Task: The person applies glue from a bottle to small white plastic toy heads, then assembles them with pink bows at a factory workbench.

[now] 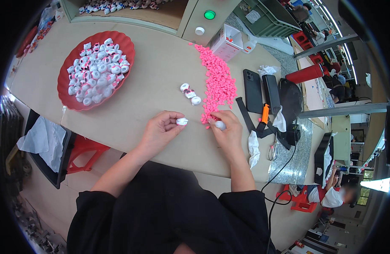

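Between the thumb and fingers of my left hand [161, 129] is a small white figure piece [181, 121], held just above the table. My right hand [229, 130] is closed around a white rounded piece [220, 125], and its fingertips touch the lower end of a pile of small pink pieces [219, 80]. Whether they also pinch a pink piece I cannot tell. Beyond my hands, a few white figure pieces with pink and dark marks [190, 94] lie in a short row. A red scalloped tray [63, 91] at the left holds many similar white pieces.
Right of the pink pile lie a black phone [253, 91], a dark case [270, 92], an orange-handled tool [265, 112], scissors [273, 151] and a black cable [284, 167]. A white box [225, 44] stands behind, beside a cabinet with a green button [209, 15].
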### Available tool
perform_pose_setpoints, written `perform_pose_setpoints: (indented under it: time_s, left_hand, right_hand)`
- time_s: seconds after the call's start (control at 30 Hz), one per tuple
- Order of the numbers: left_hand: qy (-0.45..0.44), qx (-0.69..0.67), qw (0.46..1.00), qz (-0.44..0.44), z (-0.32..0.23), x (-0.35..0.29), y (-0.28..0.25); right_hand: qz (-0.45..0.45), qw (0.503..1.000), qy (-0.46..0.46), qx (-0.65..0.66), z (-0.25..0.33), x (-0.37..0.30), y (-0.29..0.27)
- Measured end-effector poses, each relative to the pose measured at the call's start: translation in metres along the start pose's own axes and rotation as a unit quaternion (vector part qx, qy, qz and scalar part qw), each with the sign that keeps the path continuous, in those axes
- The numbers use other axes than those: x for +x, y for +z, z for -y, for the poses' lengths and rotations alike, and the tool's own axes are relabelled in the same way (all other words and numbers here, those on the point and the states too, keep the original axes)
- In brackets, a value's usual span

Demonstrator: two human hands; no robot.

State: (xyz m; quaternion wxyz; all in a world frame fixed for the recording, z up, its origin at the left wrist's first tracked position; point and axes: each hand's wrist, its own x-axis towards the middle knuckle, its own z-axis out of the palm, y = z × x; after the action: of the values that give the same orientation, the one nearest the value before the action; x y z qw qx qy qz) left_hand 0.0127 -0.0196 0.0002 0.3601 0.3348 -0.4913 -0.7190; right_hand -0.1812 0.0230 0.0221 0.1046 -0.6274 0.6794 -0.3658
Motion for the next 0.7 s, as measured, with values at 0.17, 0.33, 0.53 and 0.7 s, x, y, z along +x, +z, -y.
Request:
perform_pose_setpoints:
  time_s: [0.17, 0.33, 0.53, 0.7]
  left_hand:
    - [-0.003, -0.022, 1.0, 0.001, 0.0, 0.001, 0.0]
    - [-0.032, 0.004, 0.999, -0.003, -0.001, 0.0, -0.003]
    - [-0.01, -0.055, 0.998, -0.025, -0.002, 0.0, -0.007]
    - [0.001, -0.093, 0.995, -0.043, -0.003, -0.002, -0.01]
  right_hand:
    - [0.065, 0.998, -0.007, 0.009, 0.002, -0.008, -0.002]
    - [-0.019, 0.99, 0.077, 0.115, 0.008, -0.017, -0.023]
    - [0.029, 1.0, -0.005, -0.005, 0.008, -0.036, -0.02]
    - [0.046, 0.998, -0.043, 0.006, 0.027, -0.038, -0.006]
